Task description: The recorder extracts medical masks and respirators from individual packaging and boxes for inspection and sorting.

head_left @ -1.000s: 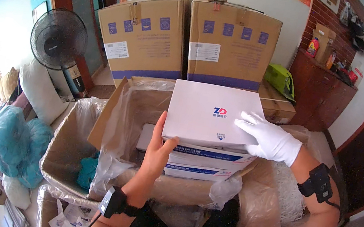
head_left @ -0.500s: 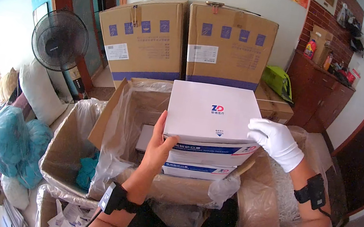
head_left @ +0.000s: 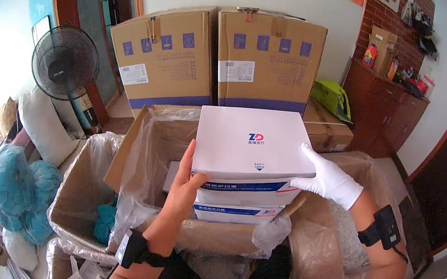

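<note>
A white cardboard box [head_left: 249, 126] with a blue band on its front lies on top of a similar white box [head_left: 234, 214]. My bare left hand [head_left: 184, 187] grips its front left corner, thumb at the front and fingers along the side. At the right end, my right hand [head_left: 332, 180], in a white glove, clasps the box with its thumb at the front edge and its other fingers along the side. Both boxes stand at an open brown carton [head_left: 202, 233] lined with clear plastic; what lies beneath them is hidden.
Two tall brown cartons [head_left: 266, 58] stand behind, with a bright green bag [head_left: 334, 99] to their right. On the left are a black fan [head_left: 65, 63], bundled teal bags [head_left: 9, 180] and another lined carton [head_left: 78, 192]. Crumpled plastic [head_left: 328, 257] covers a carton at right.
My right hand has shifted from the box's top right corner down to its right side, thumb now at the front edge. My left hand keeps its hold. The whole view has moved slightly.
</note>
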